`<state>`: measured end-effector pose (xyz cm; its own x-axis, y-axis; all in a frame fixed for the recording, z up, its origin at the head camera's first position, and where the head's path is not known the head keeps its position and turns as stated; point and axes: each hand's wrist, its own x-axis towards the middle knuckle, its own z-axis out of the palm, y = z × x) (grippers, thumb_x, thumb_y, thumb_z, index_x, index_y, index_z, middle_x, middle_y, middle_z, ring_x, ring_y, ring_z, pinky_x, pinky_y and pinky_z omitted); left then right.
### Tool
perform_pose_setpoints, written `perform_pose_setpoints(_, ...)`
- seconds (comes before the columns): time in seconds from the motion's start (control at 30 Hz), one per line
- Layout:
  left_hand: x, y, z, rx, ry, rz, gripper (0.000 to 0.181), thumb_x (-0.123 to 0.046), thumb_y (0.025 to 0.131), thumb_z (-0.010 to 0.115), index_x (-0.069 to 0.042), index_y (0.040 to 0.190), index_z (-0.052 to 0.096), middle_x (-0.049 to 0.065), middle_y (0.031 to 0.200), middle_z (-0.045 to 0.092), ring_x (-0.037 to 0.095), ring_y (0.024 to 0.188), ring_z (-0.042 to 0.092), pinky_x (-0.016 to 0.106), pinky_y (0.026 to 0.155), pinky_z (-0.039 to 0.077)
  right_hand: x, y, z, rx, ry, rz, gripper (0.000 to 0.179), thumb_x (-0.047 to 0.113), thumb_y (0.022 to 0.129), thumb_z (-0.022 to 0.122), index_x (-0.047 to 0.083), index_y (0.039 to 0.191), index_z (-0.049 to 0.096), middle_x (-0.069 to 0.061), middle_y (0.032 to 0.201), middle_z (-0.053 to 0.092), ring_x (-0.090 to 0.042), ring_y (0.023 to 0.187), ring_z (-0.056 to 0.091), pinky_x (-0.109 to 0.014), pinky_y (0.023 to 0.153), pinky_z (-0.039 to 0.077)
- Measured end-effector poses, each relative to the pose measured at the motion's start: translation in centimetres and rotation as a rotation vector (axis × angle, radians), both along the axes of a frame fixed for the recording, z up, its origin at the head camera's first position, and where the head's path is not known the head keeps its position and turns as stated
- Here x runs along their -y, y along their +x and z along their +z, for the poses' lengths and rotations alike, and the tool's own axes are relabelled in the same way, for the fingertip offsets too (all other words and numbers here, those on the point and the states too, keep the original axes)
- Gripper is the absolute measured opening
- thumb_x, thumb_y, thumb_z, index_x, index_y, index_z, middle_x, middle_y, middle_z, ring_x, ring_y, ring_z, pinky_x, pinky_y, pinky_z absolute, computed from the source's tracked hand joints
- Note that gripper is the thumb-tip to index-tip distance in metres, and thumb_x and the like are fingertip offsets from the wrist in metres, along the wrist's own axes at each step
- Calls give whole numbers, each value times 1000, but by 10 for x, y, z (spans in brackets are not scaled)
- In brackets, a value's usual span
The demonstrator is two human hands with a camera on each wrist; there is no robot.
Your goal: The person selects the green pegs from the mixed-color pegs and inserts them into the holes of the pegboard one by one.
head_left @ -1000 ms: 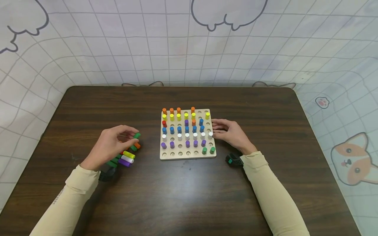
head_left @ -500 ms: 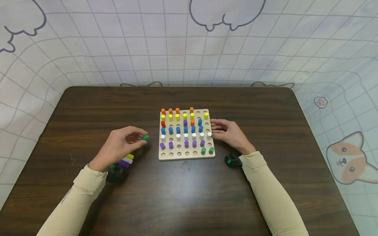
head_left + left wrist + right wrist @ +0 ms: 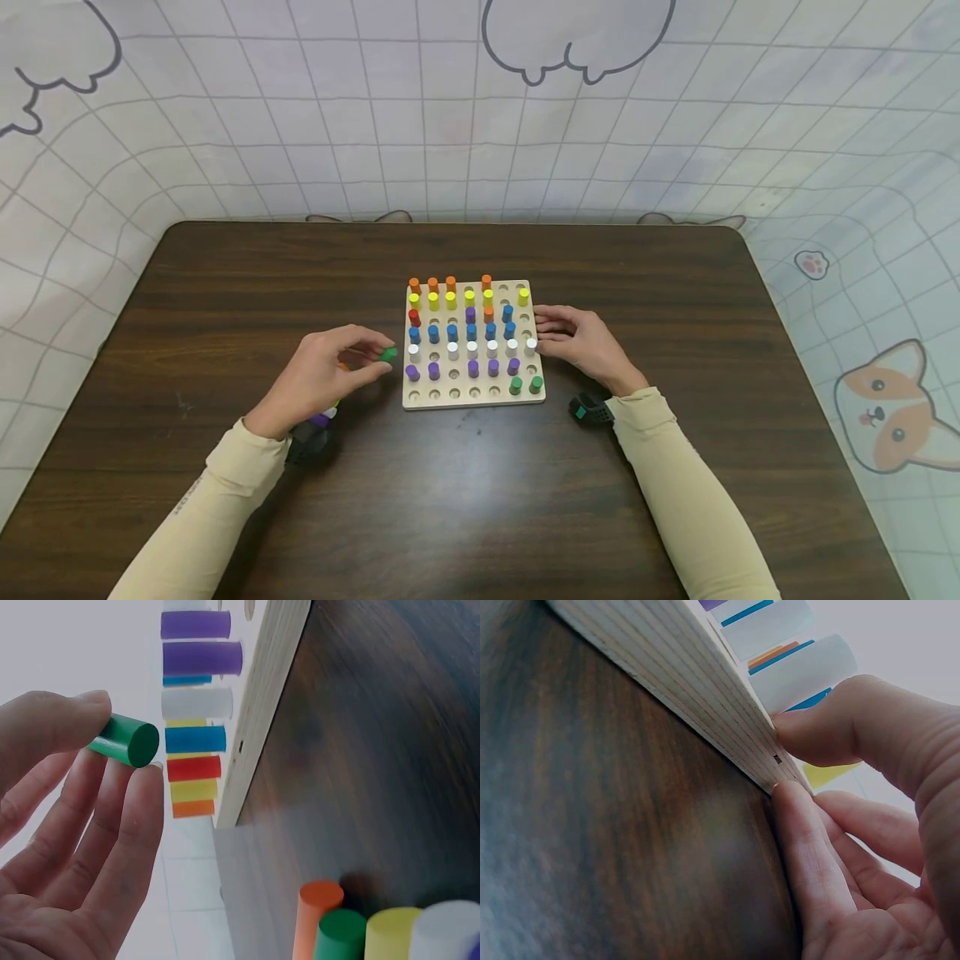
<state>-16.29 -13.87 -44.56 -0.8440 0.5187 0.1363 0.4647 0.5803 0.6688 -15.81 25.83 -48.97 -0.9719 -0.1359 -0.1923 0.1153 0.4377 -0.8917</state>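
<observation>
Between its thumb and fingers, my left hand [image 3: 333,371] pinches a green peg [image 3: 124,741] just left of the wooden pegboard [image 3: 444,402]. The peg hangs clear of the table, tilted, its round end toward the board. On the board's right side, my right hand [image 3: 585,343] holds the edge, with the thumb at the top rim beside a white peg [image 3: 806,671] and fingertips against the side. Rows of orange, yellow, blue, white and purple pegs stand in the board. Two green pegs [image 3: 516,386] are at its front right, and several holes there are bare.
Loose pegs lie on the table under my left hand, mostly hidden in the head view; the left wrist view shows an orange peg [image 3: 319,922], a yellow peg [image 3: 391,934] and a white peg [image 3: 448,934]. The dark wooden table [image 3: 480,500] meets a tile-patterned backdrop [image 3: 450,125].
My left hand has carried the green peg rightward from the loose pegs to near the board's left edge. My right hand has stayed at the board's right edge.
</observation>
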Motion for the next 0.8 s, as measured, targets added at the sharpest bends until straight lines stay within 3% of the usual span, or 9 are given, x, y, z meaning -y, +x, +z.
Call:
perform_pose_setpoints(0.4, -7, 1, -2, 39, 19, -29, 30, -8, 88, 82, -12, 117, 74, 7, 114, 77, 21, 96, 75, 45, 86, 66, 1, 2, -1, 7, -15, -5, 63, 17, 91, 78, 11, 149, 54, -13, 142, 63, -28, 124, 66, -33, 104, 59)
perform_pose_setpoints(0.8, -18, 4, -1, 3, 57, -49, 31, -8, 85, 85, -10, 114, 75, 6, 110, 78, 18, 92, 75, 41, 85, 66, 2, 1, 1, -3, -13, -4, 63, 17, 91, 77, 11, 149, 54, -13, 142, 63, -27, 123, 67, -35, 104, 59)
